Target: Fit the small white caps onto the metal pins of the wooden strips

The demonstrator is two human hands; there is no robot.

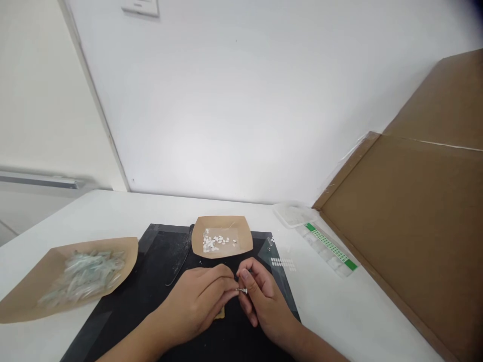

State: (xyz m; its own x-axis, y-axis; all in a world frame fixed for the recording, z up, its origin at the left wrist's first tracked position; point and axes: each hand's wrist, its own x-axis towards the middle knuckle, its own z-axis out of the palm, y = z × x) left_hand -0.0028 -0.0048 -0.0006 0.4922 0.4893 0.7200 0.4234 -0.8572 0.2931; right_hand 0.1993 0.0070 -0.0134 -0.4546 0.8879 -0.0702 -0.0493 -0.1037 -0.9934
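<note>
Both hands meet over a black mat (158, 281) on a white table. My left hand (199, 301) and my right hand (260, 299) pinch one small silver metal part (242, 290) between their fingertips. A small tan piece (221, 312) peeks out under my left hand. Just beyond the hands stands a small brown paper tray (241, 242) holding several tiny white pieces (215, 242).
A larger brown paper tray (22, 296) with several clear, pale green pieces (85, 276) lies at the left. A clear sheet with white dots (281, 261), a clear plastic lid (294, 213), a green-edged strip (330, 246) and a big cardboard sheet (415, 226) lie at the right.
</note>
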